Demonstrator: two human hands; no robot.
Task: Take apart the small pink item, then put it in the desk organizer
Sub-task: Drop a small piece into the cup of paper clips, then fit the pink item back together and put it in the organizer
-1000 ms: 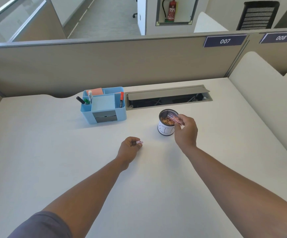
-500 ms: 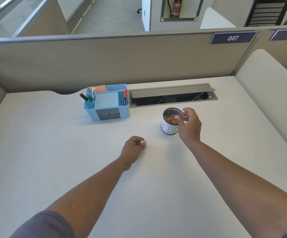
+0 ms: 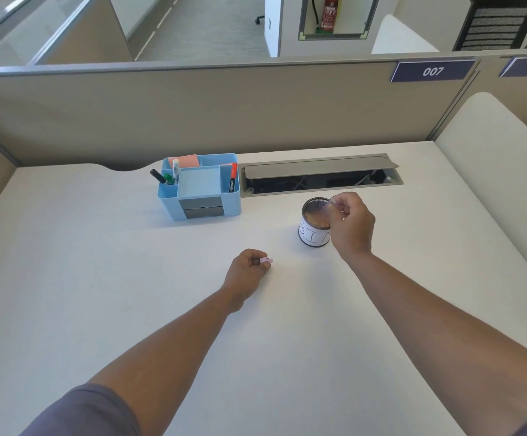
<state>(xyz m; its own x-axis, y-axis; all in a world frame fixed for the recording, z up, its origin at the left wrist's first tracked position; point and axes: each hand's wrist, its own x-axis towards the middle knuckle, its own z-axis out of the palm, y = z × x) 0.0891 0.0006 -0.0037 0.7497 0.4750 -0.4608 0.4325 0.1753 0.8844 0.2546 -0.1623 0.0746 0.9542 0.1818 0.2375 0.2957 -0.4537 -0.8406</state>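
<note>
My left hand [image 3: 249, 267] rests on the white desk, closed around a small pink item [image 3: 267, 261] whose tip pokes out to the right; a dark part shows between the fingers. My right hand [image 3: 351, 225] hovers at the right rim of a small round tin [image 3: 314, 229] and pinches a clear pinkish shell piece [image 3: 331, 205] over its opening. The blue desk organizer [image 3: 200, 187] stands at the back, left of the tin, with markers and pink sticky notes in its compartments.
A grey cable hatch [image 3: 320, 176] lies open in the desk right of the organizer. A beige partition [image 3: 224, 114] runs along the back. A cream side panel [image 3: 495, 171] borders the desk's right side.
My right hand has turned the clear piece and shifted it slightly over the tin's rim. My left hand has stayed in place with the pink item. The camera view has drifted a little.
</note>
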